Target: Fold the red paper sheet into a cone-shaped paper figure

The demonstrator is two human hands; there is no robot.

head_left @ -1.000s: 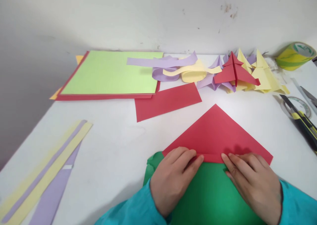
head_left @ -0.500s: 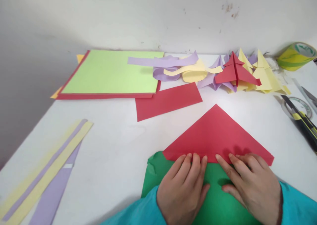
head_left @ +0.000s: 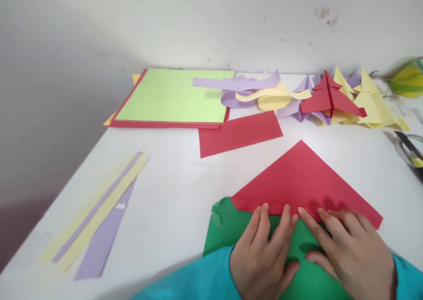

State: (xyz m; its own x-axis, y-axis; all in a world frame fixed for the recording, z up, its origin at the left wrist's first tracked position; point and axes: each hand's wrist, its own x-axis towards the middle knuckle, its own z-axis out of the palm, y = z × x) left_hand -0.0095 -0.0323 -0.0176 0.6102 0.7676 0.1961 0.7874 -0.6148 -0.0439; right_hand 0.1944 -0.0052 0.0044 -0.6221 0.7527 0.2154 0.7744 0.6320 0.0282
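Side by side, both bare hands pressed flat along the near edge of a red paper folded into a broad triangle [head_left: 302,181], which lay on a white table [head_left: 172,194]. The left hand [head_left: 267,251] had its fingers spread and extended, tips resting on the folded edge left of centre. The right hand [head_left: 346,247] lay flat too, fingers slightly fanned over the same edge, thumb tucked beneath on a green paper sheet [head_left: 224,225] under the triangle. Neither hand pinched anything. The triangle's long axis ran left to right directly ahead of the fingertips, its apex pointing away toward the wall; the fold line dipped a little toward the right, where the right hand covered more of it. Beyond lay a red paper rectangle [head_left: 239,132], a light green sheet on a stack of coloured paper [head_left: 175,95], lilac and yellow paper strips [head_left: 254,90], and a folded red paper figure [head_left: 328,97]. More yellow and lilac strips [head_left: 102,212] lay at far left.
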